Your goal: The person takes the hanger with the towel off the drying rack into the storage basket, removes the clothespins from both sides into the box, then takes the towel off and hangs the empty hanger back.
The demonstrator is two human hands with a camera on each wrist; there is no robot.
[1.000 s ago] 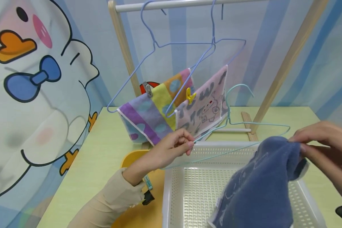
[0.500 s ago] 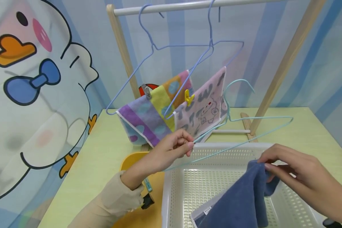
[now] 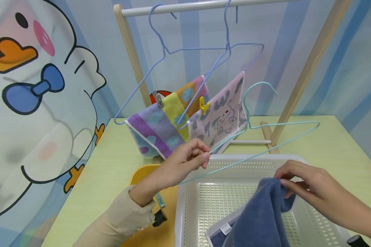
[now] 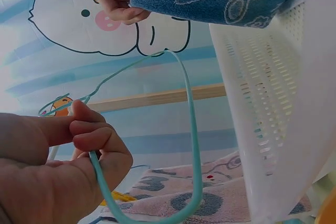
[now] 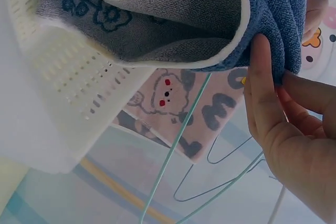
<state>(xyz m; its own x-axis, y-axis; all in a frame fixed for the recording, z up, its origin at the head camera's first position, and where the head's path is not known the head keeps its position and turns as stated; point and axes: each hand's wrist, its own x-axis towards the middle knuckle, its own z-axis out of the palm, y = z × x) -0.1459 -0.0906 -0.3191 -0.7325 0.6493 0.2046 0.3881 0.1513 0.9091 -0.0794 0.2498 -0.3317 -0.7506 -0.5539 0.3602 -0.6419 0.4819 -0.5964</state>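
Observation:
My left hand (image 3: 187, 163) grips one arm of a mint-green wire hanger (image 3: 284, 124), its hook pointing up and its far end reaching right over the basket. In the left wrist view the fingers curl round the wire (image 4: 195, 145). My right hand (image 3: 312, 192) pinches the upper edge of a blue towel (image 3: 259, 212), which hangs down into the white basket (image 3: 191, 199). A white label shows at the towel's pale edge. In the right wrist view the towel's grey, flower-patterned underside (image 5: 157, 30) shows, with thumb and fingers on its fold. The towel is below the hanger, apart from it.
Behind stands a wooden rack with a white rail (image 3: 191, 7). Two lilac hangers on it carry a striped towel (image 3: 160, 120) with a grey clip and a pink towel (image 3: 222, 113) with a yellow clip (image 3: 204, 105). A yellow basin (image 3: 142, 171) lies under my left forearm.
My right hand has moved left and down with the towel, which now hangs lower over the basket. The hanger's far end has tilted up slightly; my left hand stays nearly still.

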